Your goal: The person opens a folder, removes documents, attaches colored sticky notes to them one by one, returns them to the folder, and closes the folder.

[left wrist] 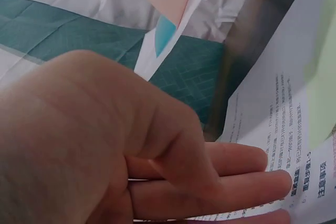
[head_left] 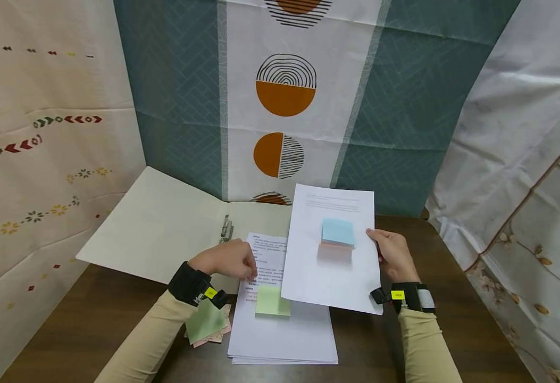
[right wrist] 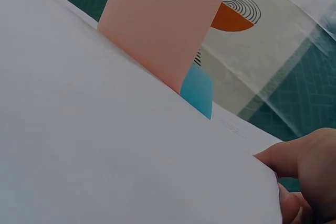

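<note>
My right hand (head_left: 393, 256) pinches the right edge of a white paper sheet (head_left: 303, 271), raised and tilted above the table. On that sheet stand a blue sticky note (head_left: 338, 231) and a pink sticky note (right wrist: 163, 24), both lifting off its surface. My left hand (head_left: 227, 259) is over the left edge of a stack of printed sheets (head_left: 284, 338), beside the raised sheet. In the left wrist view its fingers (left wrist: 247, 187) extend over the print with the thumb bent across them, holding nothing. A light green sticky note (head_left: 272, 301) sits on the stack's top sheet.
Behind the stack lies an opened cream folder (head_left: 160, 229) with a metal clip (head_left: 226, 229) along its fold. A pile of green and pink notes (head_left: 206, 322) lies left of the stack. Patterned curtains (head_left: 179, 106) hang behind the dark wooden table (head_left: 64, 324).
</note>
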{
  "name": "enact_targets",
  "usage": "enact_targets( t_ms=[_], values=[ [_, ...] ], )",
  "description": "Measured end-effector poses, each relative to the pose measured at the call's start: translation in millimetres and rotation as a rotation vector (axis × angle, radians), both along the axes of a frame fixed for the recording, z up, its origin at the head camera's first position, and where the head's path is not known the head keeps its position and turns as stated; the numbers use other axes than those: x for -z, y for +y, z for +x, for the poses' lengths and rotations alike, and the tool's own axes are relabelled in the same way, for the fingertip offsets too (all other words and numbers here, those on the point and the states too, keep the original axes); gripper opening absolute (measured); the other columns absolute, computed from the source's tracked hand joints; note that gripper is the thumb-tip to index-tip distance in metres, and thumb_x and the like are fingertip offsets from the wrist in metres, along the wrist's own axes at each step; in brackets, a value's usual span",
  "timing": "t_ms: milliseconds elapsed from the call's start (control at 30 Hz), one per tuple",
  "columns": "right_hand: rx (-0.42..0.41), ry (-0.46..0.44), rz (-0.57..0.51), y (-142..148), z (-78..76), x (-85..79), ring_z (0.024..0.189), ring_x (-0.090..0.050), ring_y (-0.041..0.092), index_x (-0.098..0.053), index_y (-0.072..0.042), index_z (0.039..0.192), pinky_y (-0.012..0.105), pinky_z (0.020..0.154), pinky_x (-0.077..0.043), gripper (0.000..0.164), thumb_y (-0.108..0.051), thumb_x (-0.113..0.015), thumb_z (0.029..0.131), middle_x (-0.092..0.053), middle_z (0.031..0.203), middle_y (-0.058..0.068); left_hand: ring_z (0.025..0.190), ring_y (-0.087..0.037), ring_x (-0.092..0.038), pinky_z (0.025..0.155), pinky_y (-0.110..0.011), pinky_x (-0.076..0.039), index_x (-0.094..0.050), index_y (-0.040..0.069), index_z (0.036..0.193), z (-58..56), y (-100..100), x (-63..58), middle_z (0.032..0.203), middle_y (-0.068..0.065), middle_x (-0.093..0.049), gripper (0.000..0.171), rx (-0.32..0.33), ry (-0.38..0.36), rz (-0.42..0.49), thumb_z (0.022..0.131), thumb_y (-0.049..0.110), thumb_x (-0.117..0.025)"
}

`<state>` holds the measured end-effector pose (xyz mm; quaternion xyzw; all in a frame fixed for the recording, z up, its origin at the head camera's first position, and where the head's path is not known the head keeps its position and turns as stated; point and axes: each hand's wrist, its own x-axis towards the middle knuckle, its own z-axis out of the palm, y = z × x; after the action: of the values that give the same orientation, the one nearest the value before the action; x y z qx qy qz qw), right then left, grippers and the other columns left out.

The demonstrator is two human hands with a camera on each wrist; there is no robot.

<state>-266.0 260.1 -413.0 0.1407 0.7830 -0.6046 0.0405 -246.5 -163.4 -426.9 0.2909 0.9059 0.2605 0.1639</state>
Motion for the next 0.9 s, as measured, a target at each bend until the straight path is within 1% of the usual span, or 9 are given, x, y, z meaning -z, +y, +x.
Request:
enact_targets(
  t_ms=[133,200,333,467,600,733,833,900],
  values=[
    [-0.024,0.011,-0.017,-8.4,2.1,1.3,0.057,-0.052,0.005,-0.058,0.002,0.16,0.021,0.053,-0.039,0.057,-0.035,-0.061,0.117,-0.07,0.081,-0.013,0.073,-0.007,-0.065,0.059,-0.022,-0.041,-0.091,0.006,0.096,0.5,-2.3,-4.0,0.091,-0.002,-0.085,0.021,-0.017,0.026,0.01,0.089,0.009,-0.071],
    [-0.033,0.018,-0.014,-12.9,3.5,2.5,0.057,-0.052,0.005,-0.059,0.002,0.159,0.021,0.053,-0.038,0.056,-0.035,-0.061,0.117,-0.07,0.082,-0.013,0.072,-0.008,-0.067,0.06,-0.022,-0.042,-0.09,0.006,0.096,1.0,-4.0,-5.5,0.088,-0.001,-0.085,0.023,-0.033,0.03,0.003,0.091,0.008,-0.068],
    [-0.058,0.03,-0.009,-24.4,6.4,8.0,0.057,-0.052,0.005,-0.061,0.004,0.156,0.02,0.053,-0.037,0.054,-0.033,-0.062,0.117,-0.07,0.08,-0.012,0.072,-0.011,-0.066,0.061,-0.026,-0.041,-0.089,0.007,0.094,0.8,-7.1,-7.2,0.082,0.002,-0.082,0.024,-0.094,0.041,-0.015,0.095,0.007,-0.065],
    [-0.095,-0.002,0.001,-37.6,9.8,17.3,0.057,-0.051,0.006,-0.065,0.004,0.152,0.021,0.052,-0.037,0.052,-0.033,-0.063,0.116,-0.069,0.077,-0.01,0.075,-0.015,-0.066,0.065,-0.028,-0.042,-0.087,0.008,0.096,-0.8,-9.1,-8.4,0.08,0.002,-0.079,0.025,-0.162,0.052,-0.038,0.099,0.007,-0.062],
    [-0.111,-0.036,0.019,-48.1,13.7,26.3,0.056,-0.049,0.009,-0.066,0.003,0.151,0.022,0.052,-0.036,0.052,-0.034,-0.064,0.115,-0.068,0.076,-0.007,0.08,-0.017,-0.065,0.069,-0.03,-0.046,-0.087,0.008,0.097,-2.8,-9.9,-8.5,0.084,0.001,-0.079,0.026,-0.204,0.068,-0.057,0.1,0.008,-0.061],
    [-0.107,-0.035,0.016,-58.4,17.4,32.8,0.059,-0.052,0.011,-0.069,0.004,0.147,0.023,0.053,-0.036,0.049,-0.032,-0.066,0.114,-0.068,0.076,-0.006,0.078,-0.018,-0.063,0.067,-0.03,-0.045,-0.086,0.01,0.09,-4.7,-12.6,-7.9,0.081,0.0,-0.077,0.026,-0.237,0.095,-0.07,0.1,0.008,-0.062],
    [-0.12,-0.036,0.01,-66.9,19.7,37.6,0.061,-0.055,0.011,-0.07,0.004,0.146,0.023,0.053,-0.037,0.049,-0.032,-0.068,0.113,-0.07,0.078,-0.005,0.073,-0.018,-0.061,0.064,-0.03,-0.043,-0.085,0.011,0.083,-6.0,-14.9,-6.1,0.075,0.001,-0.075,0.028,-0.244,0.122,-0.08,0.099,0.008,-0.062],
    [-0.133,-0.033,0.001,-72.3,21.1,40.6,0.06,-0.055,0.011,-0.071,0.005,0.144,0.023,0.053,-0.037,0.048,-0.03,-0.069,0.112,-0.072,0.079,-0.004,0.072,-0.018,-0.06,0.063,-0.03,-0.042,-0.084,0.011,0.08,-6.6,-16.1,-4.9,0.072,0.001,-0.074,0.029,-0.247,0.132,-0.08,0.099,0.008,-0.062]
  ],
)
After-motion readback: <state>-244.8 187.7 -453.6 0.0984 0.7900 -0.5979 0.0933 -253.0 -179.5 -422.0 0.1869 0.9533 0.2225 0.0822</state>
